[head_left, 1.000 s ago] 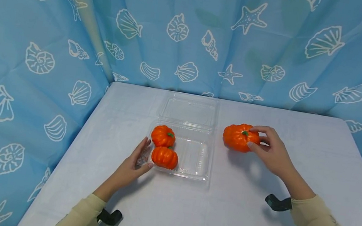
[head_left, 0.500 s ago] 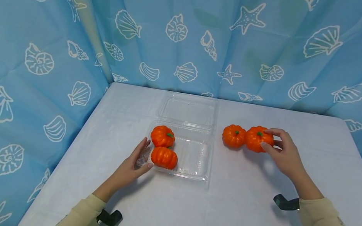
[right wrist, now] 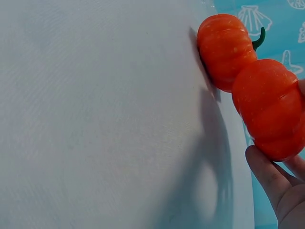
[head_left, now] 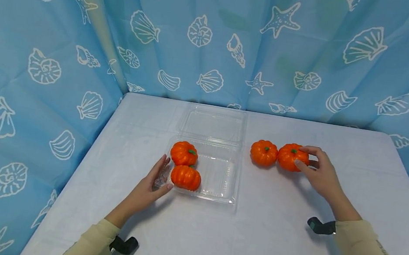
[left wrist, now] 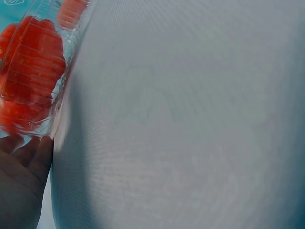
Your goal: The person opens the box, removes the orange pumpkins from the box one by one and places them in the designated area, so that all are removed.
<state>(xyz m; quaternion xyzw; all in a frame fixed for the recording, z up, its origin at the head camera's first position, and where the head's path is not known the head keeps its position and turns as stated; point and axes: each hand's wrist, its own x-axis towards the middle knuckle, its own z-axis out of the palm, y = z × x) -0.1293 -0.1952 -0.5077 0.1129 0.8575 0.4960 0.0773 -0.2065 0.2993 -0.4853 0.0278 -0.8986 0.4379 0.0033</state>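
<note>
A clear plastic clamshell box (head_left: 216, 178) lies with its lid (head_left: 212, 125) folded back. On its left side sit two small orange pumpkins, the rear pumpkin (head_left: 184, 153) and the front pumpkin (head_left: 186, 177). My left hand (head_left: 145, 189) rests at the box's left front corner, fingers along the side and thumb at the front edge. On the right, my right hand (head_left: 317, 171) holds an orange pumpkin (head_left: 290, 157) between thumb and fingers. Left of it stands another pumpkin (head_left: 263, 153) with a green stem, right up against the held one in the right wrist view (right wrist: 226, 52).
A white cloth covers the table (head_left: 203, 242). Blue curtains (head_left: 212, 23) with white shells and starfish hang behind it and on the left. Each wrist carries a black camera mount, such as the right one (head_left: 320, 226).
My right hand has moved right with its pumpkin, which earlier overlapped the other loose one and now stands beside it. My left hand and the box have stayed put.
</note>
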